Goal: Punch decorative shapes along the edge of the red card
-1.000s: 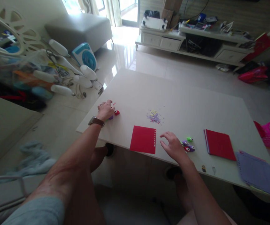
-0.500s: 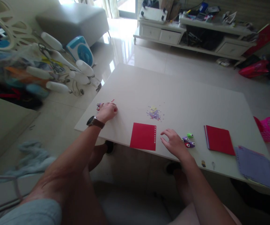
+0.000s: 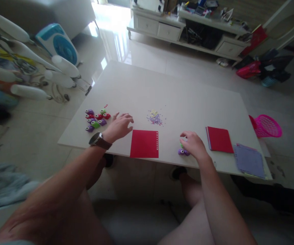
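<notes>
My left hand (image 3: pixel 121 126) is over the table with its fingers spread and nothing in them. Left of it lies a cluster of small purple, red and green pieces with eye-like spots (image 3: pixel 95 124). A red square sheet (image 3: pixel 144 144) with a row of small holes along its right edge lies between my hands. My right hand (image 3: pixel 193 144) hovers at a smaller group of the same pieces (image 3: pixel 183 152), partly covering them. Its thumb and forefinger are curved but apart. Purple and yellow paper bits (image 3: pixel 155 118) lie in a scattered pile beyond the sheet.
On the right of the white table (image 3: pixel 182 92) are a stack of red sheets (image 3: pixel 219 139) and a stack of purple sheets (image 3: pixel 250 160). A pink basket (image 3: pixel 267 126) stands past the right edge. White long-bulbed items (image 3: pixel 62 66) and a blue-and-white fan (image 3: pixel 60 44) are at left.
My left hand has drawn back rightward from the left cluster, uncovering it. My right hand has moved over the small group beside it. The camera view has shifted.
</notes>
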Action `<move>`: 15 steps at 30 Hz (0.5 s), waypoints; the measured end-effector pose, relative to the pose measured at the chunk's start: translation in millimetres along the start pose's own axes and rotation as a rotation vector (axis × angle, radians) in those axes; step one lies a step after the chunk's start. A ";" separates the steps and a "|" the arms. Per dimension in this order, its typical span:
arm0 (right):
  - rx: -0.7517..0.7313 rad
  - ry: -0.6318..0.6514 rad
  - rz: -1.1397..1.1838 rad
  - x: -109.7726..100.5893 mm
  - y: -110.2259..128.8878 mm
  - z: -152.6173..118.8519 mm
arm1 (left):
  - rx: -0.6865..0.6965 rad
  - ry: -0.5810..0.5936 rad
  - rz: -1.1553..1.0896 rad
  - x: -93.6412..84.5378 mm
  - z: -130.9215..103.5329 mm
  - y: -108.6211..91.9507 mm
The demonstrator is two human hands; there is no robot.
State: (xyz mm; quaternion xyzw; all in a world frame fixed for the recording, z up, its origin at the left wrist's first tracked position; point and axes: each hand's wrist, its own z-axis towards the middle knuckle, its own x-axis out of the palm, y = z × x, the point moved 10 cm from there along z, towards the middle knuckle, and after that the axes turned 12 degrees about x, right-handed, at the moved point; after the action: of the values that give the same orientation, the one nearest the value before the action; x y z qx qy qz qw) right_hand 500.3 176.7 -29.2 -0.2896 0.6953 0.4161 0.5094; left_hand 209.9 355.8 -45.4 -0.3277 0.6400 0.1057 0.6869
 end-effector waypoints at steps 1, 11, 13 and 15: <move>0.042 0.000 -0.020 -3.1 -11.3 1.8 | 0.048 0.022 -0.021 4.2 2.2 -16.5; 0.028 0.133 -0.084 23.5 -40.4 1.6 | 0.328 0.231 -0.107 57.2 -13.3 -138.2; -0.003 0.141 -0.046 25.4 -33.3 1.1 | 0.337 0.236 -0.080 64.2 -18.4 -145.8; -0.007 0.174 0.001 28.3 -24.2 0.1 | 0.332 0.234 -0.052 68.1 -22.2 -149.3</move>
State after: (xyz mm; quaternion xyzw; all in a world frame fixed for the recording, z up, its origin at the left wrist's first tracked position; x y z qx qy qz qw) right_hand 511.5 165.6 -63.0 -0.3260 0.7356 0.3923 0.4457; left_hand 287.0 210.3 -62.2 -0.2366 0.7154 -0.0580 0.6549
